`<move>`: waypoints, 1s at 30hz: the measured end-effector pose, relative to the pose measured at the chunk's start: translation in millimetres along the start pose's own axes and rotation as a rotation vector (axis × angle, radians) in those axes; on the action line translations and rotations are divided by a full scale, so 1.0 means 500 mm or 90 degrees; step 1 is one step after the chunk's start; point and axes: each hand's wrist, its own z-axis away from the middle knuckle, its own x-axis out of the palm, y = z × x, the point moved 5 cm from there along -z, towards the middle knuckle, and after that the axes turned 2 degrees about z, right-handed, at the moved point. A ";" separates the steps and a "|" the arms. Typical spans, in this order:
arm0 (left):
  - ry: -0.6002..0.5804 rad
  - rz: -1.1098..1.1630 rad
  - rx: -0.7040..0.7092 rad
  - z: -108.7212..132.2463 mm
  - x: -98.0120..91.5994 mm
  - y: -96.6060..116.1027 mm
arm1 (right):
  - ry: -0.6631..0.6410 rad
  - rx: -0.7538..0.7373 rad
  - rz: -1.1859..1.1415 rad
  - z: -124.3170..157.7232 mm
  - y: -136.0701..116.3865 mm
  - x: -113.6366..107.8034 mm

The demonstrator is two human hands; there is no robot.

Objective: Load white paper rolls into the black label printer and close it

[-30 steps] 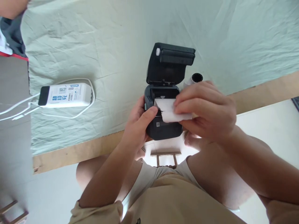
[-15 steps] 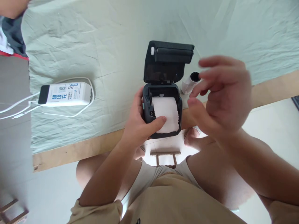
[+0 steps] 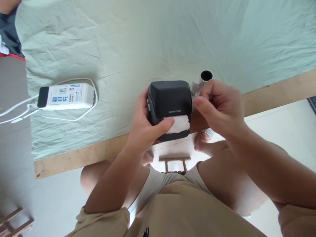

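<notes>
Head view shows a boxy black printer (image 3: 170, 95) at the frame's centre, corners rounded, its lid (image 3: 170, 86) down with light lettering near the lower rim. White paper (image 3: 182, 124), ragged along its right side, shows below the lid. The left hand (image 3: 145, 126) has its fingers clamped on the printer, thumb on the paper. Right of centre, the right hand (image 3: 222, 107) is curled; whether its fingers meet cannot be told. The printer overlaps the wooden edge of the counter (image 3: 81, 153); pale green cloth (image 3: 138, 36) stretches above. A dark-ended white tube (image 3: 198, 87) stands near the right hand.
</notes>
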 end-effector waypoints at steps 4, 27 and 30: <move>-0.009 0.086 -0.040 0.002 0.011 0.006 | -0.086 0.080 -0.015 0.004 0.031 0.017; 0.144 0.160 -0.120 0.001 -0.001 -0.017 | -0.167 0.054 -0.076 0.008 0.040 0.033; 0.135 0.169 -0.105 0.001 0.003 -0.012 | -0.191 0.089 -0.119 0.011 0.047 0.037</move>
